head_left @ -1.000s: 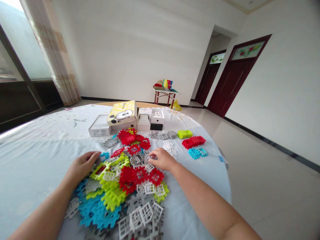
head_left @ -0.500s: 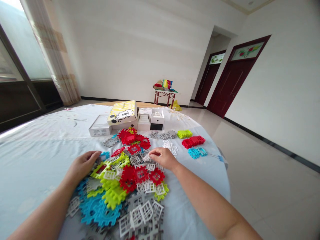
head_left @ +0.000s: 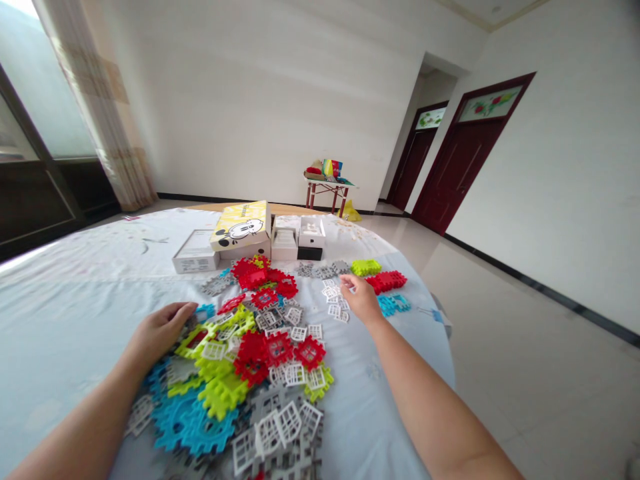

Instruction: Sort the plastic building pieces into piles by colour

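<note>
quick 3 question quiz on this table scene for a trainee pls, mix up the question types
1. True or false: the right hand reaches to the small cluster of white pieces, off to the side of the big mixed pile.
2. Which sorted group lies between the lime-green group and the blue group? A an orange group; B the red group; C a purple group.
3. Fill in: the left hand rests on the mixed pile, and beyond the pile stands a box with a cartoon on its lid, coloured ____.

Key: 1 true; 2 B; 3 yellow.
</note>
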`<state>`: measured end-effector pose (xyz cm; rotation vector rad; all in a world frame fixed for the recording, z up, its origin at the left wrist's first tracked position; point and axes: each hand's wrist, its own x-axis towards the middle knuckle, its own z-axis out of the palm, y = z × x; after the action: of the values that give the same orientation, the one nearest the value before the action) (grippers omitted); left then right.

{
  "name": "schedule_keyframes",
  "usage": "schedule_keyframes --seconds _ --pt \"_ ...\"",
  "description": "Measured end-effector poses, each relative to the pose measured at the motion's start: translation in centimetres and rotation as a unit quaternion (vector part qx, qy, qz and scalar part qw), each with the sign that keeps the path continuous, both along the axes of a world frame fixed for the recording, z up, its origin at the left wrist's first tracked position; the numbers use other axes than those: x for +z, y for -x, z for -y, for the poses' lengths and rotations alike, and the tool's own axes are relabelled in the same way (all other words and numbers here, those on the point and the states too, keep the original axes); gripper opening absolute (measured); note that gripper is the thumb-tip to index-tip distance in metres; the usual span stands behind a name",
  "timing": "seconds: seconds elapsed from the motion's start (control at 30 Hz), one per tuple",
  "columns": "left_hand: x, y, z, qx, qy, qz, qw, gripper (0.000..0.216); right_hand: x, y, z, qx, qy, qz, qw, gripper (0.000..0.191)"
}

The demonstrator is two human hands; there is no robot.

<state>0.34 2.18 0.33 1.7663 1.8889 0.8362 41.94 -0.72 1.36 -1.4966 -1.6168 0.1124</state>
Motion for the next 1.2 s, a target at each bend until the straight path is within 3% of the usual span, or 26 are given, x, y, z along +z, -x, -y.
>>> schedule_keyframes --seconds 0.17,0.37,0.53,0.73,0.87,1.0,1.13,1.2 --pt "0.0 0.2 -0.1 0.011 0.011 0.027 1.000 0.053 -0.5 3.4 0.7 0.108 0.013 0.040 0.993 0.024" --pt "-0.4 0.9 -0.3 0.019 0.037 0.153 0.987 0.061 -0.4 8.2 1.6 0.227 0.034 0.109 0.967 0.024" --pt "0.1 0.7 0.0 0.045 0.090 0.262 0.960 0.066 -0.6 9.4 1.7 0.246 0.059 0.144 0.957 0.031" --pt "0.1 0.7 0.1 0.049 0.083 0.280 0.955 0.060 -0.8 9.0 1.6 0.257 0.058 0.108 0.959 0.024" --pt "0.1 0.7 0.0 0.042 0.068 0.276 0.958 0.058 -0.2 7.5 1.1 0.221 0.044 0.053 0.973 0.024" --pt "0.7 0.3 0.4 0.048 0.069 0.273 0.958 0.050 0.3 4.1 0.1 0.128 0.013 0.020 0.991 0.027" --pt "0.9 0.4 0.4 0.044 0.065 0.266 0.961 0.048 -0.2 1.3 -0.7 0.025 -0.032 0.027 0.999 0.031" --pt "0.6 0.7 0.2 0.034 0.054 0.278 0.958 0.048 -0.6 1.1 -0.8 0.017 -0.044 0.041 0.998 0.031"
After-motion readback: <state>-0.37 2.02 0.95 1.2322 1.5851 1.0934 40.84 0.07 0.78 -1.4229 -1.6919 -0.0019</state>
